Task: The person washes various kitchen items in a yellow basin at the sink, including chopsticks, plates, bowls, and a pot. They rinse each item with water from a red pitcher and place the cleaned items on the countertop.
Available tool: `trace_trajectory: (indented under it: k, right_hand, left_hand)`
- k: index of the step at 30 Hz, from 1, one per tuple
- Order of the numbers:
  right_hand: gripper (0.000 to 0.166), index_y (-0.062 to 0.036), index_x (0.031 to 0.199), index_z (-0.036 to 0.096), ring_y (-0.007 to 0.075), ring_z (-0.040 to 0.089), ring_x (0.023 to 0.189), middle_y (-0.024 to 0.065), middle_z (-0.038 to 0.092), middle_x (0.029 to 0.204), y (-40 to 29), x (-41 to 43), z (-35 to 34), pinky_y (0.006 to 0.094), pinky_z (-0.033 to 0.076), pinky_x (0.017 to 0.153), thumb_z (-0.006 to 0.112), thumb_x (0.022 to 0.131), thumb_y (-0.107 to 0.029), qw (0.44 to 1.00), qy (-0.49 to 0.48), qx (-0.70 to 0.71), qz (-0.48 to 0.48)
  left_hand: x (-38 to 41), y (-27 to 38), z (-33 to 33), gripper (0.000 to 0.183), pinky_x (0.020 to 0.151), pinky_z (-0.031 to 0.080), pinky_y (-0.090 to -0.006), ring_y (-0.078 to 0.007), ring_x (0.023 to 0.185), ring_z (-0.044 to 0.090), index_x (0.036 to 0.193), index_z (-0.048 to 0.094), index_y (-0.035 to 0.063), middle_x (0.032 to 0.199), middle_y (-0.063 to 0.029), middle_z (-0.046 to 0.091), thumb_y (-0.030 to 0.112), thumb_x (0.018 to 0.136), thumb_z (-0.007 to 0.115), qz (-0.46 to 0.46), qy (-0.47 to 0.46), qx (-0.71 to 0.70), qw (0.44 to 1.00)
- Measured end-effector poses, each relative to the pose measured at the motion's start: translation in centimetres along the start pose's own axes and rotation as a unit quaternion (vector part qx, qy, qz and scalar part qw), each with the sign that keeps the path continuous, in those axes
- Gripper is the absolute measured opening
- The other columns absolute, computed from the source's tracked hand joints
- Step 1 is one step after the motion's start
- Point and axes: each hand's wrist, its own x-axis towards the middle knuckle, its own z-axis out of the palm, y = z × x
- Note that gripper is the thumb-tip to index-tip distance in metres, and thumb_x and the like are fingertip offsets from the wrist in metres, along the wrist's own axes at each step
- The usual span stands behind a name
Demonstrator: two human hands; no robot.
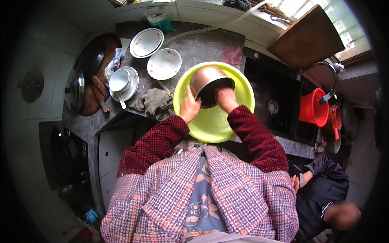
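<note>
A copper-coloured metal pot point(209, 78) is tilted over a yellow-green plastic basin point(247, 121), its dark mouth facing me. My left hand point(190, 107) grips the pot's rim at its left side, thumb by the edge. My right hand point(225, 98) reaches into the pot's mouth; its fingers are hidden inside, so what they hold does not show. Left of the basin lie a white bowl with red marks point(164, 64), a pair of nested white dishes point(147, 43), and a white bowl point(120, 80) on a plate with a white spoon point(122, 101). A grey rag point(153, 100) is crumpled beside the basin.
Right of the basin is a black sink point(261, 91), with a red bucket point(313, 107) under a curved faucet point(335, 76). A wooden board point(307, 38) leans by the window. A pink cloth point(232, 55) lies behind the basin. Another person in dark clothing point(322, 188) is at lower right.
</note>
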Motion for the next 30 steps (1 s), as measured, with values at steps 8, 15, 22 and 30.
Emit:
trace_trajectory:
  k: [8, 15, 22, 30]
  right_hand:
    - [0.052, -0.0051, 0.136, 0.027, 0.026, 0.026, 0.128, 0.0145, 0.031, 0.137, -2.9, 4.6, 9.9, 0.0375, 0.022, 0.104, 0.036, 0.093, -0.033, 0.992, 0.031, 0.081, 0.093]
    - [0.031, -0.0017, 0.108, 0.059, 0.0292, 0.056, 0.102, 0.0202, 0.058, 0.109, -4.6, 0.4, 4.3, 0.0366, 0.043, 0.088, 0.05, 0.085, -0.021, 0.878, -0.044, 0.474, -0.059]
    - [0.015, -0.0031, 0.069, 0.062, 0.0298, 0.062, 0.07, 0.0161, 0.062, 0.069, -1.6, 3.3, 2.1, 0.0411, 0.051, 0.059, 0.051, 0.074, -0.012, 0.998, 0.056, 0.032, 0.001]
    - [0.031, -0.0018, 0.105, 0.058, 0.0352, 0.053, 0.105, 0.0244, 0.056, 0.104, -3.9, -0.3, 4.4, 0.0408, 0.043, 0.087, 0.046, 0.078, -0.012, 0.95, -0.189, 0.169, -0.18]
  left_hand:
    - [0.3, 2.6, 1.5, 0.082, 0.048, 0.053, -0.0399, -0.0338, 0.072, 0.063, 0.141, -0.002, 0.0074, 0.089, -0.0234, 0.061, 0.004, 0.076, 0.048, -0.07, -0.059, -0.189, 0.978]
    - [1.8, -0.2, -0.2, 0.087, 0.043, 0.055, -0.0401, -0.0393, 0.08, 0.061, 0.14, -0.013, 0.0163, 0.129, -0.0241, 0.039, -0.004, 0.076, 0.042, -0.127, -0.081, -0.262, 0.953]
    - [-0.2, 1.7, -1.3, 0.077, 0.046, 0.056, -0.0423, -0.034, 0.066, 0.06, 0.136, 0.009, 0.0186, 0.109, -0.0209, 0.043, -0.007, 0.071, 0.043, -0.214, -0.16, -0.388, 0.882]
    - [1.3, -2.6, -0.3, 0.077, 0.08, 0.049, -0.0381, -0.032, 0.099, 0.053, 0.136, 0.022, 0.006, 0.116, -0.0185, 0.048, -0.011, 0.064, 0.042, -0.089, -0.105, -0.341, 0.93]
